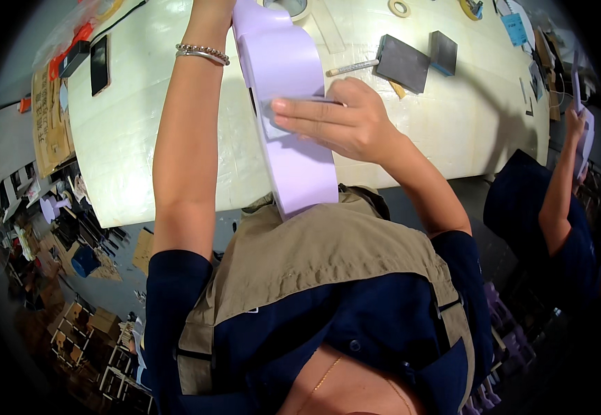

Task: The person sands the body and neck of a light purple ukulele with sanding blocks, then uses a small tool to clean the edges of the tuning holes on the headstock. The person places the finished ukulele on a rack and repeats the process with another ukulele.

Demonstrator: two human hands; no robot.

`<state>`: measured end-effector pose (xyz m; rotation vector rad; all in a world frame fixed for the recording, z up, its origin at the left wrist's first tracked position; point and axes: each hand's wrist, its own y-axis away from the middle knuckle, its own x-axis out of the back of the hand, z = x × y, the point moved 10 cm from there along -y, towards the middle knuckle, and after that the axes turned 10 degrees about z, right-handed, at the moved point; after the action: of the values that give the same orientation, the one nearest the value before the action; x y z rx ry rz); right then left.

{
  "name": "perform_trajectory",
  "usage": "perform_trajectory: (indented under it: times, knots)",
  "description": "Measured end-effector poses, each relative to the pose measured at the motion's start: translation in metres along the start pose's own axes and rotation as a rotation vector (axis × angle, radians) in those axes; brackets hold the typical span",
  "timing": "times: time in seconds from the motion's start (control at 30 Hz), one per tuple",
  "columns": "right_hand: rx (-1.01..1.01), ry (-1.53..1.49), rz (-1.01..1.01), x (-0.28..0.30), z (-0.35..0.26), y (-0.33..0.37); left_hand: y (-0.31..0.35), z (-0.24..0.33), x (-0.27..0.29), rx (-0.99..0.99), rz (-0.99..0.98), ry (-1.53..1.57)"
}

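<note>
A glossy lavender body (287,62), curved like the side of a guitar, stands on edge from the table's front edge, its near end against my apron. My right hand (356,121) lies across it, index and middle fingers stretched out together and the other fingers curled. Those fingers press a thin pale sheet (276,129), perhaps sandpaper, flat on the lavender side; a greyish edge of it shows by the thumb. My left hand (212,8) is at the body's far end, mostly cut off by the top edge, its fingers hidden.
On the pale table (127,152) are a phone (99,64), a pen-like marker (352,68), two dark grey blocks (403,63), and a tape roll (399,7). A co-worker (556,207) at the right holds another lavender piece (584,142). Tools and boxes crowd the lower left.
</note>
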<state>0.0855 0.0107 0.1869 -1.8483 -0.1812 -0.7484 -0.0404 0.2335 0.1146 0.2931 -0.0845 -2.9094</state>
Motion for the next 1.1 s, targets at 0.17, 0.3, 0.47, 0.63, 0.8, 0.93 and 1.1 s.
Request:
perform_trajectory:
  times: [0.17, 0.3, 0.47, 0.63, 0.8, 0.93, 1.1]
  knots:
    - [0.008, 0.051, 0.023, 0.000, -0.005, -0.006, 0.008, 0.009, 0.002, -0.015, 0.007, -0.019]
    - [-0.064, 0.059, -0.012, 0.001, -0.006, 0.005, 0.003, 0.007, -0.003, -0.029, -0.021, 0.002]
    - [-0.035, 0.086, 0.031, 0.000, -0.008, -0.001, 0.004, 0.006, 0.002, -0.033, 0.004, -0.009]
    - [-0.123, 0.059, 0.020, 0.002, -0.002, 0.009, -0.001, 0.000, 0.001, -0.020, -0.002, -0.022]
    - [-0.181, 0.016, 0.048, 0.000, 0.001, 0.000, -0.004, 0.000, 0.004, -0.010, 0.006, -0.016]
    - [-0.650, -0.221, 0.093, 0.036, 0.040, 0.062, -0.016, -0.011, 0.021, 0.013, 0.016, 0.024]
    - [-1.039, 0.079, 0.132, 0.070, 0.096, 0.189, -0.020, -0.015, 0.039, 0.108, 0.035, 0.025]
